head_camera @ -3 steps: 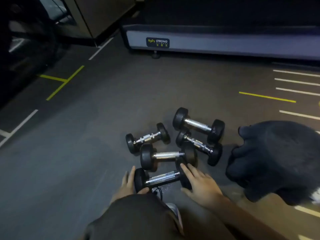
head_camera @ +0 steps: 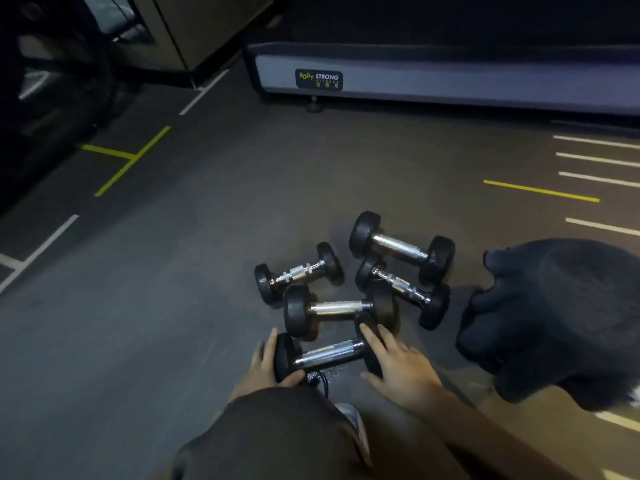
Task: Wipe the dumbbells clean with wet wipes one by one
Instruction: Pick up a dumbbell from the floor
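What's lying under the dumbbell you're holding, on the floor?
Under the nearest dumbbell, held by left hand and right hand, shows speckled floor and a dark cord. The knee covers anything nearer.

Bare floor (head_camera: 156,323) lies open leftward; four dumbbells (head_camera: 341,308) and a black bag (head_camera: 554,323) crowd ahead and right
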The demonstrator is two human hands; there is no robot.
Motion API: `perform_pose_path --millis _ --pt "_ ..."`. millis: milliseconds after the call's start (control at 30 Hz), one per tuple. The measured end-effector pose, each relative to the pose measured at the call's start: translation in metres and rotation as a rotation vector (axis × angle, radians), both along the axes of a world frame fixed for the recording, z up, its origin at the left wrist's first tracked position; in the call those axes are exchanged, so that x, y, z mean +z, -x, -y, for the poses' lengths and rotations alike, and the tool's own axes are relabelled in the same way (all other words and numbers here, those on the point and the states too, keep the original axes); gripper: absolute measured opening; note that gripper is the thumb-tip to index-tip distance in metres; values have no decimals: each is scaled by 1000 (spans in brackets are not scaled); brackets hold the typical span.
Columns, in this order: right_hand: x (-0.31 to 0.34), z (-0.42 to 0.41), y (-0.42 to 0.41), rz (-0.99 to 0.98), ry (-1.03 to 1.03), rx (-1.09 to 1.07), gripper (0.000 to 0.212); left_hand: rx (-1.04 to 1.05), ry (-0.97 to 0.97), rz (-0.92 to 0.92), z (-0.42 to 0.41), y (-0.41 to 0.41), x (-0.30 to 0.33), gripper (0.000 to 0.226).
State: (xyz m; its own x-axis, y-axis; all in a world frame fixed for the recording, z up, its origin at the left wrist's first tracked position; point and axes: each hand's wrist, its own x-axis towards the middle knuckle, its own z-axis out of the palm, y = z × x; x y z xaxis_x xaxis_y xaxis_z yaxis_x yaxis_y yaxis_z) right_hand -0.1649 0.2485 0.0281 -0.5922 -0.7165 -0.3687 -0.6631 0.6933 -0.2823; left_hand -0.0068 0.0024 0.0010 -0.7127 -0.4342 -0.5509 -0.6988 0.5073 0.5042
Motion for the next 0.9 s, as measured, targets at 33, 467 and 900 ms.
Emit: perform_pose_path --millis 33,467,900 --pt "-2 3 -1 -14 11 -6 85 6 -7 19 -1 2 0 123" --pt "-14 24 3 21 4 -165 86 44 -13 -28 -6 12 -5 93" --pt "-23 38 6 226 132 -456 93 331 -171 -15 -8 22 -13 101"
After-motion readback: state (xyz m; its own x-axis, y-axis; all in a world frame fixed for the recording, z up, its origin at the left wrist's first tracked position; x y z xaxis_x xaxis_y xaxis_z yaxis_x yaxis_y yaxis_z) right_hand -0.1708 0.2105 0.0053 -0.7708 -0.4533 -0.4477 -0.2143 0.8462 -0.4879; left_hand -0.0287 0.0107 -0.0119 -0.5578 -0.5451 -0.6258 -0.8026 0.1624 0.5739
